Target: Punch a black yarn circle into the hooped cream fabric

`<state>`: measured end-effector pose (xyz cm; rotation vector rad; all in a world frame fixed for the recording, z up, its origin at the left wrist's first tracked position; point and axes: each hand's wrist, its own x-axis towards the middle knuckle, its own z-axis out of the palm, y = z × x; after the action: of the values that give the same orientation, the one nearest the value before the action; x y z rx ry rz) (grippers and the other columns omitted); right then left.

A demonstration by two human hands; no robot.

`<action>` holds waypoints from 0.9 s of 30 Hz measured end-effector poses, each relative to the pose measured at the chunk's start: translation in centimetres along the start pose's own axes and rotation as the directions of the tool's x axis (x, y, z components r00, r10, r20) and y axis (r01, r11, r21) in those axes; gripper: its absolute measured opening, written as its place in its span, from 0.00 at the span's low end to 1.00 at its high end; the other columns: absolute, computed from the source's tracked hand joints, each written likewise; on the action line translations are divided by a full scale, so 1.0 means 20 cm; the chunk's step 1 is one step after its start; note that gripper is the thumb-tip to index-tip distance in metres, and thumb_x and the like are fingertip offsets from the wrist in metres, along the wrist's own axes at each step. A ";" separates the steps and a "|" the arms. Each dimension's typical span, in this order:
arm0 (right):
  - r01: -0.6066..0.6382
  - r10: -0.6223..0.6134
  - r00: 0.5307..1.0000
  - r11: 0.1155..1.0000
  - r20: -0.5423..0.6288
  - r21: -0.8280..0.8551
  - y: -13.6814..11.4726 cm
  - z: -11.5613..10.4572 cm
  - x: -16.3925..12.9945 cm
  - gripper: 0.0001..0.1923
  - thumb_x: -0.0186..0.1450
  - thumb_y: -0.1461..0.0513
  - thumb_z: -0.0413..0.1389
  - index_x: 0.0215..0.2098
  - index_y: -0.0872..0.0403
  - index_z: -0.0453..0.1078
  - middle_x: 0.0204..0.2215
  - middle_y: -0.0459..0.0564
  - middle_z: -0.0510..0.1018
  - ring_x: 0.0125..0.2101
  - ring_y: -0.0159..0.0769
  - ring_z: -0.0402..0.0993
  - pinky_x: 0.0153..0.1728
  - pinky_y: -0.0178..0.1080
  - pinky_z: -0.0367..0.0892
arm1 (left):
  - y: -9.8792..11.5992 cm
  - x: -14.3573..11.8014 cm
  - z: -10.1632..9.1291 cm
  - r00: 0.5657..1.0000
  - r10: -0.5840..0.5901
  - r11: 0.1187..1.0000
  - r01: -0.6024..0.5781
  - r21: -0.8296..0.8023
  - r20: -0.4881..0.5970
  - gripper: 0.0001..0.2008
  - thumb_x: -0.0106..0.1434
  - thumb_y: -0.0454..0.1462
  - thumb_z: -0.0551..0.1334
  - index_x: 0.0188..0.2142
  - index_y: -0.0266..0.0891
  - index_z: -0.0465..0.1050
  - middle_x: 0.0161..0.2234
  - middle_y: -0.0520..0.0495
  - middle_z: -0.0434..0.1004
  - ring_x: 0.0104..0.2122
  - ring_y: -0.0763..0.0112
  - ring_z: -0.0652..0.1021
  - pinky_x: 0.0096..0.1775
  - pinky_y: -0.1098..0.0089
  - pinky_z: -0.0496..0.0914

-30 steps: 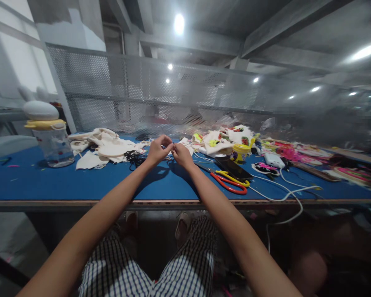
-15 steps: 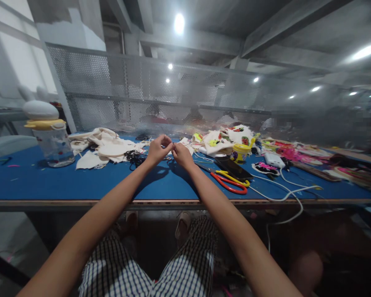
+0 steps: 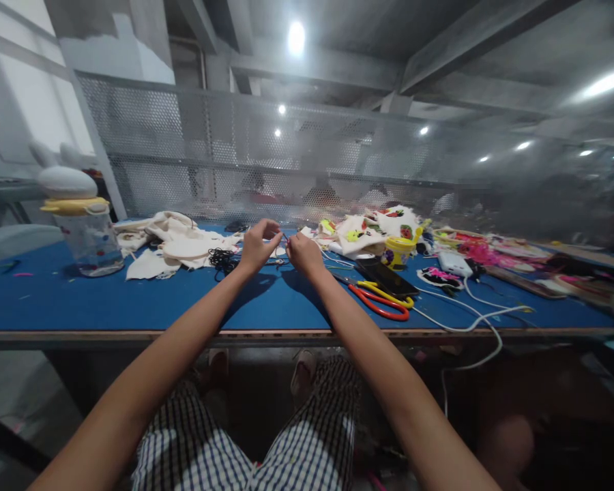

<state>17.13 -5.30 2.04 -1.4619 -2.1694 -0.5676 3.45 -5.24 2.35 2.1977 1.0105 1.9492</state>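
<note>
Fingers (image 3: 270, 226) on the left hand (image 3: 258, 247) are bent, with the thumb near them, and I cannot tell if their tips pinch anything. On the right hand (image 3: 305, 254), the fingers curl in close and seem to pinch a thin dark thing (image 3: 286, 237). It pokes out between the two hands, just over the blue table (image 3: 174, 307). It may be a bit of thread, but it is too small to tell. The hands are near each other, with a little gap between them.

Next to the left hand is a messy bunch of black string (image 3: 223, 261). Past that lies a heap of cream cloth (image 3: 189, 247), and farther left stands a clear bottle (image 3: 89, 242) with a yellow and white top.

On the other side, near the right arm, are scissors (image 3: 357, 292) with one red handle and one yellow handle. They lie right by a black phone (image 3: 389, 278). Behind the phone stands a small yellow tub (image 3: 398, 254). White cloth with bright pictures (image 3: 371, 232) is piled up behind it. A white cord (image 3: 497, 341) hangs over the table's edge.
</note>
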 end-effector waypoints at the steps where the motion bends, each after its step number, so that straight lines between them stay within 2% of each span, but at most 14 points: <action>1: 0.004 -0.004 1.000 1.000 0.004 -0.005 0.00 0.00 0.00 0.16 0.68 0.64 0.42 0.45 0.60 0.69 0.41 0.61 0.74 0.39 0.42 0.71 0.36 0.37 0.63 | 0.00 0.00 0.00 1.000 0.002 1.000 -0.002 -0.004 0.004 0.07 0.55 0.32 0.63 0.35 0.38 0.68 0.32 0.49 0.78 0.28 0.75 0.78 0.33 0.73 0.72; 5: 0.032 -0.031 0.999 0.999 0.028 -0.006 0.00 0.01 0.00 0.16 0.68 0.63 0.42 0.45 0.60 0.69 0.41 0.60 0.74 0.39 0.42 0.72 0.36 0.38 0.63 | 0.00 0.01 -0.02 0.998 0.037 0.999 -0.036 -0.010 0.058 0.13 0.56 0.31 0.63 0.41 0.38 0.67 0.33 0.48 0.80 0.31 0.72 0.79 0.35 0.72 0.71; 11: 0.080 -0.084 0.994 0.995 0.071 0.053 0.01 0.00 -0.01 0.16 0.68 0.63 0.43 0.46 0.60 0.69 0.41 0.60 0.75 0.39 0.43 0.72 0.37 0.38 0.63 | 0.01 0.01 -0.05 0.980 0.123 0.990 -0.131 0.044 0.157 0.17 0.56 0.30 0.62 0.46 0.38 0.66 0.32 0.50 0.80 0.34 0.70 0.79 0.41 0.69 0.70; 15: 0.085 -0.098 0.993 0.982 0.071 0.167 0.01 0.02 -0.01 0.13 0.65 0.64 0.47 0.41 0.60 0.72 0.39 0.60 0.76 0.38 0.41 0.72 0.37 0.37 0.63 | 0.01 0.01 -0.06 0.977 0.088 0.995 -0.095 0.031 0.195 0.21 0.54 0.30 0.62 0.48 0.38 0.65 0.32 0.50 0.79 0.35 0.69 0.79 0.42 0.67 0.70; 18: 0.058 -0.055 0.998 0.930 -0.018 0.362 0.02 0.05 0.01 0.09 0.61 0.64 0.53 0.35 0.58 0.74 0.34 0.55 0.77 0.35 0.38 0.72 0.37 0.37 0.64 | 0.00 0.02 -0.05 0.978 0.054 0.998 -0.061 0.026 0.202 0.24 0.54 0.30 0.62 0.50 0.38 0.63 0.30 0.51 0.79 0.34 0.69 0.79 0.43 0.68 0.70; 20: 0.024 0.036 0.995 0.817 -0.092 0.576 0.02 0.06 0.03 0.08 0.57 0.64 0.55 0.34 0.57 0.74 0.31 0.51 0.77 0.33 0.36 0.72 0.37 0.36 0.65 | -0.01 0.03 -0.06 0.979 0.043 0.998 -0.051 0.036 0.201 0.25 0.53 0.30 0.62 0.51 0.38 0.62 0.30 0.52 0.79 0.33 0.70 0.79 0.42 0.68 0.69; 22: 0.002 0.122 0.988 0.610 -0.097 0.792 0.03 0.07 0.05 0.08 0.55 0.64 0.56 0.33 0.57 0.74 0.29 0.49 0.77 0.32 0.35 0.72 0.37 0.37 0.67 | -0.02 0.03 -0.06 0.979 0.032 0.998 -0.043 0.052 0.199 0.26 0.53 0.30 0.63 0.52 0.37 0.62 0.30 0.52 0.79 0.33 0.70 0.79 0.43 0.68 0.69; 25: -0.052 0.128 0.992 0.268 0.018 0.962 0.04 0.07 0.07 0.07 0.53 0.65 0.56 0.30 0.57 0.75 0.26 0.46 0.77 0.30 0.33 0.73 0.36 0.37 0.68 | -0.02 0.03 -0.06 0.981 0.018 0.997 -0.031 0.067 0.191 0.26 0.53 0.31 0.63 0.52 0.36 0.61 0.30 0.51 0.79 0.33 0.69 0.79 0.43 0.67 0.69; 27: -0.100 0.117 0.989 0.114 0.087 0.988 0.04 0.06 0.07 0.05 0.52 0.65 0.56 0.27 0.56 0.74 0.23 0.44 0.76 0.28 0.32 0.73 0.34 0.37 0.70 | -0.03 0.03 -0.06 0.983 0.012 0.997 -0.025 0.069 0.183 0.26 0.53 0.31 0.63 0.52 0.37 0.61 0.30 0.51 0.79 0.34 0.69 0.79 0.43 0.67 0.69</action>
<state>17.27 -3.20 1.97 -0.7123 -1.6259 0.9049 2.05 -5.02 2.89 2.3793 1.0498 1.7040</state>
